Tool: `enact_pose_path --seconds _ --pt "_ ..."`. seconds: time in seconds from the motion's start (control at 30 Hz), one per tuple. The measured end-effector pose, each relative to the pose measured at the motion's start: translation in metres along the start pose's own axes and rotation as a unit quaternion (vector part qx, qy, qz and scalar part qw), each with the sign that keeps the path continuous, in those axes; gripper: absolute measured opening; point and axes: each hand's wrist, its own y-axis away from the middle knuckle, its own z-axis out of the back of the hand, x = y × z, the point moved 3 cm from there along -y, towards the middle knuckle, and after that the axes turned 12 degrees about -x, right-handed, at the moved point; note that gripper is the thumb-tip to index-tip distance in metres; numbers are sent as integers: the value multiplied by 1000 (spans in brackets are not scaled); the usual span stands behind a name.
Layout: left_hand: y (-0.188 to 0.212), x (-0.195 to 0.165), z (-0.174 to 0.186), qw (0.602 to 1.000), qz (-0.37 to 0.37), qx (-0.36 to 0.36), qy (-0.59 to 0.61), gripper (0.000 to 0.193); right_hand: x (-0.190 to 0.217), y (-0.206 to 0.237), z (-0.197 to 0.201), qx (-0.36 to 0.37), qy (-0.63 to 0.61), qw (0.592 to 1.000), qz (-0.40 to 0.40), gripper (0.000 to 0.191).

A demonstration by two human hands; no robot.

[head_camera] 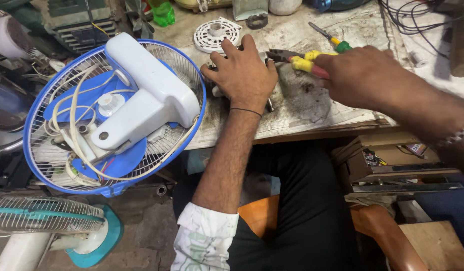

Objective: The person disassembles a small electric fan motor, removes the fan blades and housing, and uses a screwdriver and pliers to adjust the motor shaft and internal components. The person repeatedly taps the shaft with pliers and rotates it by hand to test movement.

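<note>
Yellow-and-red-handled steel pliers [298, 60] are gripped in the closed right hand [359, 75], their jaws pointing at the small metal part under the left hand [243, 75], which lies spread, fingers pressed down over it, on the worn paper-covered wooden workbench [312, 108]. Just left of the bench edge leans a blue-rimmed white wire fan guard [111, 115]. Behind the left hand lies a white round vented plastic cover [216, 35]; right of it, a green-handled screwdriver [332, 40].

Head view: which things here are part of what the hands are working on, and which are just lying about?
In hand:
left hand pressing down a small metal part, mostly hidden
right hand holding pliers

Lying about:
screwdriver
white round vented cover
blue fan guard with white fan body
green bottle
</note>
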Motion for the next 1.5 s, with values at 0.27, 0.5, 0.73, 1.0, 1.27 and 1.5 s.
enact_pose_path --seconds 0.27,0.5,0.73,1.0,1.27,1.5 --pt "1 0 5 999 48 16 -6 64 39 13 10 -44 14 999 4 37" --pt "-14 -5 -12 999 19 35 4 58 19 -2 -8 -4 27 999 -20 53" --pt "-20 -13 -18 996 0 83 5 55 16 2 -32 -137 -2 990 -19 73" --pt "-30 -14 -11 986 28 161 23 47 19 9 -56 -174 47 983 -38 71" --pt "-26 -17 -8 990 46 134 10 33 28 26 -69 -322 35 946 -17 66" --pt "-18 -14 -8 992 43 117 16 22 13 33 -78 -338 -59 939 29 24"
